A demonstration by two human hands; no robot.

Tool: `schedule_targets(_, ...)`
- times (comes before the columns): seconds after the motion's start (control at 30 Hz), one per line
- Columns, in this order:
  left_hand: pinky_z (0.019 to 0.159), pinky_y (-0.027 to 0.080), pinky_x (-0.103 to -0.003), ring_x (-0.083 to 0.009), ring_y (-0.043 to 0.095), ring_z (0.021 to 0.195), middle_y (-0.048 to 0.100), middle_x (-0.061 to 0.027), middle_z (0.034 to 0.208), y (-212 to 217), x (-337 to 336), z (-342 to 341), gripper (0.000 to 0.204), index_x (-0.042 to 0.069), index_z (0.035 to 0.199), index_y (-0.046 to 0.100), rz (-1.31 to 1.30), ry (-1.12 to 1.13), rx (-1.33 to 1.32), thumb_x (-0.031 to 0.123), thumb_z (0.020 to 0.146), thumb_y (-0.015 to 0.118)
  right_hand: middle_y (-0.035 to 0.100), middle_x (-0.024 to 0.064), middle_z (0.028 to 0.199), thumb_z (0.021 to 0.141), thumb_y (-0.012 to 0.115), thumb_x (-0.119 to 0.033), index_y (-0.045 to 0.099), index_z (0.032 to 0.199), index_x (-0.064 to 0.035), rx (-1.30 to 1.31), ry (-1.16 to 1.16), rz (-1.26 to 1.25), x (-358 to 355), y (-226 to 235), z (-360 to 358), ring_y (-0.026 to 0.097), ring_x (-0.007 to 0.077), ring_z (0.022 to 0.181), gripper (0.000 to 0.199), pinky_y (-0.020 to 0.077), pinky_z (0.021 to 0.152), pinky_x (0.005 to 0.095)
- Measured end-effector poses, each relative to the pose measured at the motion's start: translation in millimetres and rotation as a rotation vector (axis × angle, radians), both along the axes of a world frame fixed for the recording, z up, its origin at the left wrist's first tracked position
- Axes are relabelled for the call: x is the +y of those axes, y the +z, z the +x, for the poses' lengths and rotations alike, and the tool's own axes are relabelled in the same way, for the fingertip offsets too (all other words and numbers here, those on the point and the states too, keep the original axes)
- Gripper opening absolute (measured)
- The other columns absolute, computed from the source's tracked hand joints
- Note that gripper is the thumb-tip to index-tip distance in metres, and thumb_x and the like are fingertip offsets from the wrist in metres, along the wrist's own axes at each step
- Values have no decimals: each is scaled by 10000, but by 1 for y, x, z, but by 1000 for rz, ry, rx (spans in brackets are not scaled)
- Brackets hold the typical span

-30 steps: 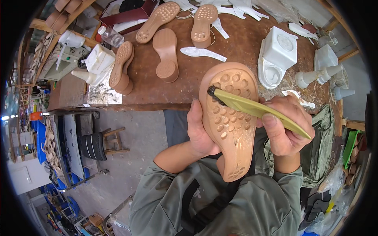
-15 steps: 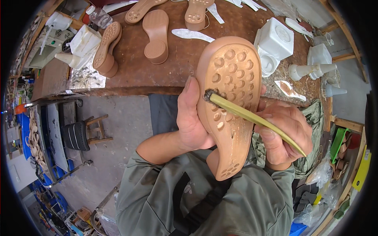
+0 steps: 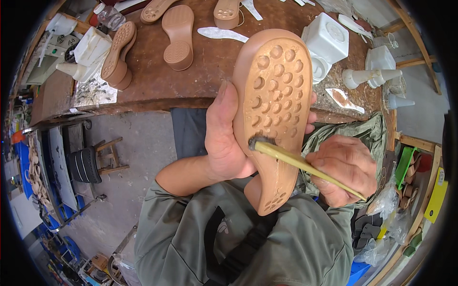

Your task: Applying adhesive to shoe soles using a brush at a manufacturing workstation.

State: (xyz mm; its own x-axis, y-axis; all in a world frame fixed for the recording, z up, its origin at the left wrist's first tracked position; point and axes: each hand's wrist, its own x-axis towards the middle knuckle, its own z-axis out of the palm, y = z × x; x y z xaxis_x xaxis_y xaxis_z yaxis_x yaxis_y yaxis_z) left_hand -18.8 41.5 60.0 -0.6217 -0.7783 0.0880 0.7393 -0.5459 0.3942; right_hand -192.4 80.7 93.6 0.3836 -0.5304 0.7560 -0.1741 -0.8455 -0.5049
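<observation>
A tan heeled shoe sole (image 3: 281, 102) is held up in front of me, its heel toward my lap and its pitted inner face turned to me. My left hand (image 3: 222, 133) wraps around its left edge, with fingertips showing past the right edge. In my right hand (image 3: 346, 169) is a brush with a yellowish handle (image 3: 305, 166), gripped between thumb and fingers. Its dark bristles (image 3: 260, 140) touch the sole's face just below the rows of round pits, near the left rim. The surface around there looks glossy.
Several similar soles (image 3: 179, 38) lie on the brown worktable (image 3: 152, 86). White containers (image 3: 327, 38) and a nozzle bottle (image 3: 367, 77) stand at the right, with another nozzle bottle (image 3: 78, 69) at left. White cut pieces (image 3: 222, 34) are scattered about. A black-backed chair (image 3: 85, 166) stands left.
The brush tip has moved down the sole, from among the pits to just below them. My right hand has shifted slightly lower. The view has shifted a little.
</observation>
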Motion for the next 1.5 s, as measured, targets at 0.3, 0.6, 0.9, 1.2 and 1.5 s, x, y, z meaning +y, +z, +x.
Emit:
schedule_targets(0.3, 931, 457, -485, -357, 536, 1107, 428, -246, 1320, -3, -2, -5, 867, 70, 1433, 222, -41, 125, -71, 691, 838, 331, 633, 152, 708, 740, 718, -92, 677, 866, 43, -184, -306, 96, -19, 8, -7, 625, 209, 595, 190, 507, 478, 287)
schedule_targets(0.6, 873, 497, -394, -227, 582, 1008, 551, -134, 1131, -3, -12, 1, 626, 5, 1269, 423, 69, 90, -439, 502, 890, 470, 498, -41, 708, 708, 578, -229, 634, 1180, -276, 787, -93, -124, -6, 12, -22, 476, 88, 552, 478, 368, 465, 236)
schedule_targets(0.9, 792, 372, -214, -62, 426, 887, 439, 5, 1005, 0, -8, 1, 670, 22, 1410, 266, -2, 3, -232, 330, 896, 566, 385, -60, 666, 612, 697, -144, 567, 1215, -437, 1053, -346, -380, -33, 33, 3, 408, 68, 528, 683, 344, 442, 231)
schedule_targets(1.2, 776, 448, -275, -121, 493, 916, 484, -43, 1073, 1, -11, 14, 630, 54, 1388, 313, 19, -28, -305, 381, 895, 528, 438, -37, 667, 685, 643, -115, 594, 1234, -304, 996, -361, -466, -40, 35, 2, 422, 97, 518, 583, 367, 459, 255)
schedule_targets(1.5, 980, 416, -480, -350, 537, 1119, 412, -206, 1359, -124, 25, 18, 823, 59, 1438, 223, 201, -240, -120, 668, 886, 265, 647, 131, 762, 938, 550, -230, 595, 974, 60, -609, -772, 686, -41, -88, -119, 594, 159, 523, 296, 480, 478, 252)
